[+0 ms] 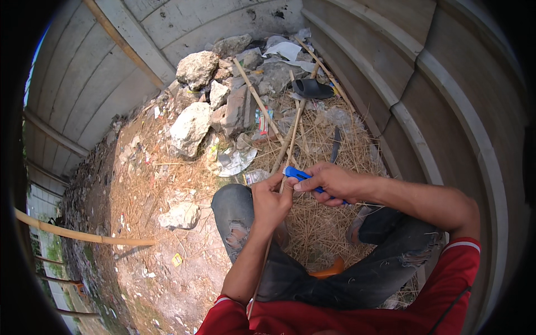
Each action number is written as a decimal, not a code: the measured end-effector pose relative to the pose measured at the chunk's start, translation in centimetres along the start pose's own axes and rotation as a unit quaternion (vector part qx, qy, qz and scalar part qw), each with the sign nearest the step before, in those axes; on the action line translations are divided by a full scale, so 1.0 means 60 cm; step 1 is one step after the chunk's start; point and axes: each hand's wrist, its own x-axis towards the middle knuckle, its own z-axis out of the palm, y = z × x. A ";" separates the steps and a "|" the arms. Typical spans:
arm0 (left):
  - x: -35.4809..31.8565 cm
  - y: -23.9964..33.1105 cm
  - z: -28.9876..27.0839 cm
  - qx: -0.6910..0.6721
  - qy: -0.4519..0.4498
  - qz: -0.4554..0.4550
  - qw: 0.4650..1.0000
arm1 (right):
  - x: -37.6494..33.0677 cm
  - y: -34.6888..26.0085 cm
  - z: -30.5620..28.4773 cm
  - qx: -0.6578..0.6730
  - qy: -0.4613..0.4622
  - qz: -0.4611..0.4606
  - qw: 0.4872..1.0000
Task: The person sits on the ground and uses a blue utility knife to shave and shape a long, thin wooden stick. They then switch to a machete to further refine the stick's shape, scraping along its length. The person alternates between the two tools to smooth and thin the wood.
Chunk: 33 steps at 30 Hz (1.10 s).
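Head view, looking down at a seated or squatting person's lap and the ground beyond.

Item: blue utility knife point(297, 174), held above the gap between the knees, its front end at the left fingertips. Whether the edge touches anything is too small to tell.

Item: thin pale strip point(263, 268), running from the left hand toward the near side, alongside the left forearm, to the red shirt.

Item: left hand point(271, 200), over the left knee; thumb and fingers pinching the strip near the knife's front end.

Item: right hand point(330, 181), fingers wrapped around the knife's handle, thumb laid along it toward the front.

Handling note, by judgement: best worked with a firm pinch close to the blade, the left thumb clear of its path, shallow even strokes directed away from the left fingers, and the strip's tail free of the sleeve.

Surroundings: straw point(315, 229) on the ground between the feet; orange object point(330, 269), partly hidden by the legs; dark flat blade point(336, 144) on the straw, far of the right hand; black slipper point(312, 88), farther off; pale rocks point(191, 129), far left; ribbed wall point(469, 128), right.
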 end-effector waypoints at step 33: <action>0.012 0.048 -0.030 -0.321 -0.191 -0.105 0.922 | -0.055 -0.050 -0.041 -0.091 -0.214 -0.003 0.973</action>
